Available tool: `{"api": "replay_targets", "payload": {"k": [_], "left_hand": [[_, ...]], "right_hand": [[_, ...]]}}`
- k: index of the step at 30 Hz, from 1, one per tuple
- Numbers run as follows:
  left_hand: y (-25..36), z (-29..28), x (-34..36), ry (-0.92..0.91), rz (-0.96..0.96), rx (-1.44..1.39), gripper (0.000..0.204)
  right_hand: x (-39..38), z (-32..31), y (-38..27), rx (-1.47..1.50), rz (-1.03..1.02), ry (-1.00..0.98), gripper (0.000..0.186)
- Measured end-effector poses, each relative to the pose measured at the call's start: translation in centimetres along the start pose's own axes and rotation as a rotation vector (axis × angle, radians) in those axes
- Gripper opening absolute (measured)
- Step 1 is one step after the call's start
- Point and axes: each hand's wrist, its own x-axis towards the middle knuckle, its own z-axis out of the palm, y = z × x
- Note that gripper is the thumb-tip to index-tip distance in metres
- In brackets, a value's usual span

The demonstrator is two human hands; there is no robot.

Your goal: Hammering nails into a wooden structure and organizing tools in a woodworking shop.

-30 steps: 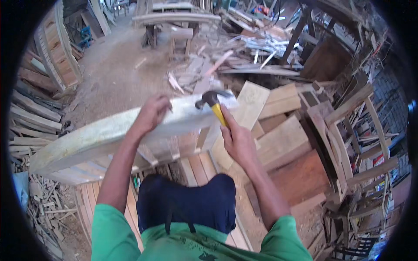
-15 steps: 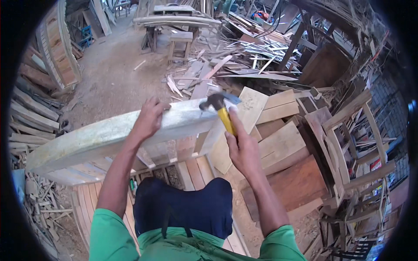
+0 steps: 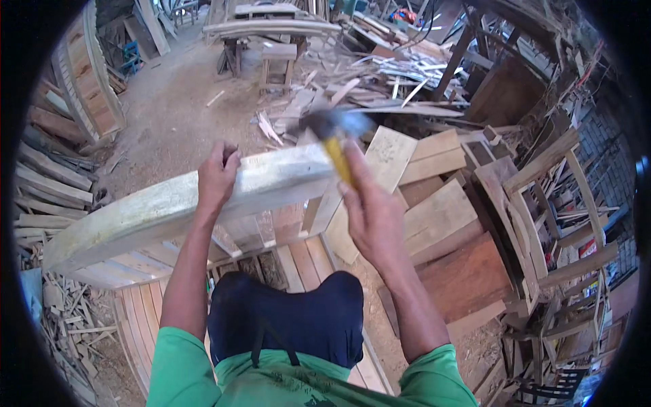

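Note:
A long, pale curved wooden beam (image 3: 135, 203) runs across in front of me, on a slatted wooden frame (image 3: 146, 319). My left hand (image 3: 217, 176) grips the top edge of the beam with curled fingers; whether a small item sits between the fingertips I cannot make out. My right hand (image 3: 373, 210) is closed round the yellow handle of a claw hammer (image 3: 339, 156). The hammer's blurred dark head is raised above the beam's right end.
Loose boards (image 3: 434, 224) and an upright chair-like frame (image 3: 576, 210) lie to the right. Scrap wood (image 3: 400, 81) heaps at the back, beside a low bench (image 3: 278, 54). Planks (image 3: 54, 176) are stacked along the left, near a leaning slatted panel (image 3: 95, 81).
My left hand has shifted left along the beam. The hammer has risen from just over the beam to higher above it, its head blurred by motion.

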Motion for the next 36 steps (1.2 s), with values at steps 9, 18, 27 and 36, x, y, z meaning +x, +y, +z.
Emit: {"api": "replay_targets", "payload": {"k": [9, 18, 27, 36], "left_hand": [[1.4, -0.7, 1.5, -0.074, -0.068, -0.118, 0.017], [1.9, 1.5, 0.0, -0.238, -0.104, -0.336, 0.020], [2.4, 0.7, -0.2, -0.388, 0.025, -0.199, 0.019], [3.2, 0.2, -0.1, -0.409, 0.089, -0.151, 0.018]], "right_hand": [[-0.5, 2.2, 2.9, -0.025, 0.017, 0.164, 0.059], [1.4, 1.4, 0.5, 0.211, -0.199, 0.667, 0.057], [-0.3, 2.8, 0.1, 0.205, 0.219, -0.112, 0.064], [1.8, 2.0, -2.8, 0.253, -0.058, 0.099, 0.066]]}}
